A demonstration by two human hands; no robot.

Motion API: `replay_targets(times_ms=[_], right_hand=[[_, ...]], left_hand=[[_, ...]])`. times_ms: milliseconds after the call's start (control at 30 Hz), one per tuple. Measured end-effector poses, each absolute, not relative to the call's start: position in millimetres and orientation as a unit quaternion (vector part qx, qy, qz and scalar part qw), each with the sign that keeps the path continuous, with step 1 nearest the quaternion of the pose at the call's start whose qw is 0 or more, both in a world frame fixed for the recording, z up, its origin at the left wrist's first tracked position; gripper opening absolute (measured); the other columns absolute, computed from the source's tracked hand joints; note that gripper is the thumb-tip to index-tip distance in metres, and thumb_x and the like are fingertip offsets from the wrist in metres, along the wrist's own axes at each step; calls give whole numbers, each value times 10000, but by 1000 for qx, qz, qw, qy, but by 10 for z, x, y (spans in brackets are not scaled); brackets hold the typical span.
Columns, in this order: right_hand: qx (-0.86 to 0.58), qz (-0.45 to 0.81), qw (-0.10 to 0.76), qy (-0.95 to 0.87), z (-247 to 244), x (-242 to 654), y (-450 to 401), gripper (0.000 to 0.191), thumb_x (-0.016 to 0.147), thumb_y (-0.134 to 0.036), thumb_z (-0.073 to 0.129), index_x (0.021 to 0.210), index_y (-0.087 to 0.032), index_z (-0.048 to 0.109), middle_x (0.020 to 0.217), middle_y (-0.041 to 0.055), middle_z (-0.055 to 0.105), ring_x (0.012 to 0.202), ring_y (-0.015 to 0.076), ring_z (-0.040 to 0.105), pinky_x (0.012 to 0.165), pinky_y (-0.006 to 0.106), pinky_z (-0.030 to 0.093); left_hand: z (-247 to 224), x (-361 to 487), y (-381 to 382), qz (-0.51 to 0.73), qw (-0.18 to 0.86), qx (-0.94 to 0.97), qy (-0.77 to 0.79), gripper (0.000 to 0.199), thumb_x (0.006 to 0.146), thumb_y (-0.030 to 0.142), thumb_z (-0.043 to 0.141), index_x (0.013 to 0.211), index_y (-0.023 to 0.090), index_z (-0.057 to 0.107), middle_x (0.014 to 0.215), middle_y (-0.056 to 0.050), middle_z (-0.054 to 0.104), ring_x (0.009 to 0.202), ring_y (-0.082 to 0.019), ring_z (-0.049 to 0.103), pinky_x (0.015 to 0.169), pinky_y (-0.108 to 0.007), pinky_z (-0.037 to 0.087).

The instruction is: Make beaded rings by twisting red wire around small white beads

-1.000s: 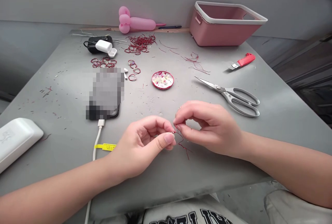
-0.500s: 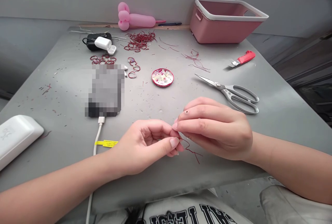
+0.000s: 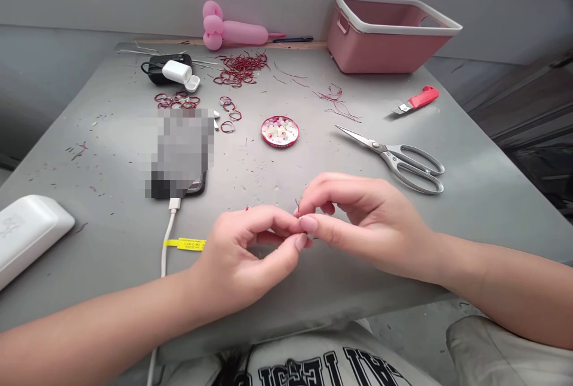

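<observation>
My left hand [image 3: 253,255] and my right hand [image 3: 367,219] meet fingertip to fingertip above the near part of the table. Between them runs a thin dark red cord [image 3: 297,207]; a short piece of it sticks up by my right fingers, and most of the rest is hidden. Both hands pinch it with thumb and fingers. Beyond the hands sits a small round red-rimmed lid [image 3: 280,131] full of pale and pink beads. Finished-looking red cord rings with beads [image 3: 227,127] lie to its left. A heap of red cord pieces [image 3: 242,68] is farther back.
Grey-handled scissors [image 3: 389,156] and a red utility knife [image 3: 416,101] lie on the right. A pink basket [image 3: 380,52] stands at the back. On the left are a blurred phone [image 3: 181,153] on a white cable [image 3: 166,249] and a white case [image 3: 33,234].
My right hand has turned, its thumb now pressing against my left fingertips. The cord's twisted tail that hung below the fingers is mostly out of sight, and an end now points up.
</observation>
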State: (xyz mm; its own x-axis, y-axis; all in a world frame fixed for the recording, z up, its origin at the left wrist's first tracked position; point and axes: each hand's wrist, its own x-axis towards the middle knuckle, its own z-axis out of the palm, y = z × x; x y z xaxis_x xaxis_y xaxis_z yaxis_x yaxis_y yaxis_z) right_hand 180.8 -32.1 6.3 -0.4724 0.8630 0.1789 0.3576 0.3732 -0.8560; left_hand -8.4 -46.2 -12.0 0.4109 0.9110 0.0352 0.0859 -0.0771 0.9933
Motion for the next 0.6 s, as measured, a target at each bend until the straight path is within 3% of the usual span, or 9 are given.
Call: replay_targets(times_ms=[67,200,433,600], right_hand=[[-393,407,342,-750,59,1802,-330,91,842,-186,615,764,-200,660,741,5,658,689,114,568,621,265,483],[-335,315,393,-796,42,1796,-347,113,764,-70,606,746,-182,596,722,6,598,676,103,558,622,258,499],[-239,97,391,-883,15,1776,-285,220,726,2,529,764,-214,529,667,13,586,580,112,466,536,283,457],[-160,-1,373,-914,-91,1846,-210,207,722,-8,555,735,-213,524,651,30,575,591,137,477,522,299,455]], left_hand=[[-128,-74,-459,367,536,643,407,85,789,129,626,768,192,678,711,-1,733,623,-126,672,572,-206,554],[-124,-51,-444,355,594,583,426,38,794,178,653,771,192,680,758,-10,749,695,-136,694,610,-201,559],[-139,-84,-395,358,675,490,420,58,819,238,679,786,193,693,716,12,735,699,-120,696,672,-198,571],[-160,-95,-370,356,703,453,416,81,816,258,696,778,186,695,684,24,726,663,-97,681,670,-181,575]])
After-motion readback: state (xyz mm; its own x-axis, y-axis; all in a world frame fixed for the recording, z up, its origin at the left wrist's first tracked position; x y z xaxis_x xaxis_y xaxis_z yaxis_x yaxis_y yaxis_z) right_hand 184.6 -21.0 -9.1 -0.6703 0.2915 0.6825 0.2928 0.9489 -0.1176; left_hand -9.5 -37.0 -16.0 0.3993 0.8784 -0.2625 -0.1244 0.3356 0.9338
